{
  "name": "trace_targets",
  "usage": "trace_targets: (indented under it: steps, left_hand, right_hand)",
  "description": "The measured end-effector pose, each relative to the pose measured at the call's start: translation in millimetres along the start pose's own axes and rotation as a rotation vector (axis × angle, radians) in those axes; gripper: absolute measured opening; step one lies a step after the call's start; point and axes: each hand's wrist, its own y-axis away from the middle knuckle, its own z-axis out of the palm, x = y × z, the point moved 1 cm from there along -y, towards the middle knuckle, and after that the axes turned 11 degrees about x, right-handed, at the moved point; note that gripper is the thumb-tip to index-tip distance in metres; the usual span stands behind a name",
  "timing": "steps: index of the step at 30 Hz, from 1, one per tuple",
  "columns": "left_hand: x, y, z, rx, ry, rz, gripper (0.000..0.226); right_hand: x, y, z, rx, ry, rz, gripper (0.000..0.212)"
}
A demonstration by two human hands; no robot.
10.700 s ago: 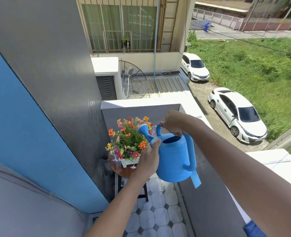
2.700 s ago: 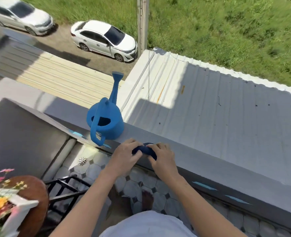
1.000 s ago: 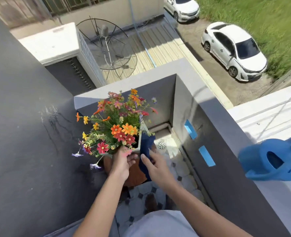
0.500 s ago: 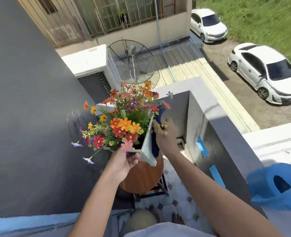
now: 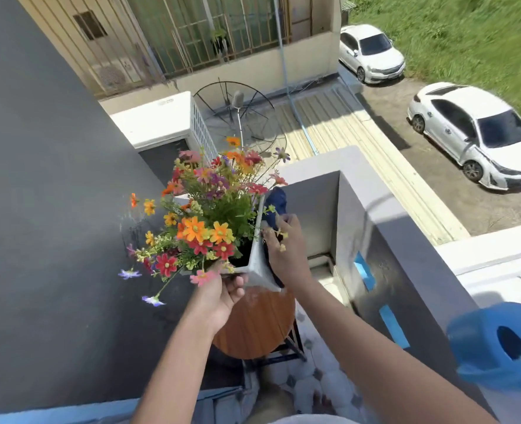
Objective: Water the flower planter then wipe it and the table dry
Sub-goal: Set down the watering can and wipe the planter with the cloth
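A white planter (image 5: pixel 257 267) full of orange, red and pink flowers (image 5: pixel 204 221) is lifted above the round wooden table (image 5: pixel 256 325). My left hand (image 5: pixel 222 296) grips the planter's near corner from below. My right hand (image 5: pixel 286 252) presses a dark blue cloth (image 5: pixel 276 203) flat against the planter's right side. The blue watering can (image 5: pixel 497 344) stands on the balcony wall at the lower right, apart from both hands.
A grey parapet wall (image 5: pixel 384 240) with blue slots runs along the right. A dark grey wall (image 5: pixel 54 209) closes the left side. Tiled floor (image 5: pixel 314 387) lies under the table. Roofs, a satellite dish and two white cars lie far below.
The planter has risen a little off the table in my left hand. My right hand has slid the cloth further along the planter's right side. The view has shifted slightly.
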Motion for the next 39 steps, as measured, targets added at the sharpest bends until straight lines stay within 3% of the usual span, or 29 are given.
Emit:
trace_targets:
  steps: [5,15,25,28,31,36,39]
  left_hand:
    - [8.2,5.9,6.0,-0.026,0.008,0.030,0.030]
    - [36.5,-5.4,5.7,0.013,0.060,0.089,0.030]
    - [9.7,-1.6,13.1,-0.010,-0.017,0.128,0.028]
    - [8.1,4.1,11.3,-0.014,-0.016,0.099,0.027]
    - [9.3,18.2,11.8,-0.105,0.033,0.036,0.016]
    - [14.5,16.7,11.1,-0.103,0.127,-0.003,0.022]
    - [14.2,14.4,12.7,-0.120,0.163,0.001,0.020]
  right_hand:
    - [13.3,-35.7,2.8,0.029,0.036,0.099,0.020]
    - [10.3,38.9,-4.6,-0.091,-0.052,0.061,0.009]
    - [-38.4,10.2,-20.9,0.008,-0.236,0.199,0.038]
    - [-39.8,-19.2,-26.3,0.040,-0.182,0.167,0.042]
    - [-28.8,-43.2,-28.4,0.076,-0.025,0.106,0.031]
    - [3.6,-32.1,-24.7,0.045,0.134,0.187,0.037]
    - [4.0,-17.3,-24.3,0.008,0.154,0.209,0.026]
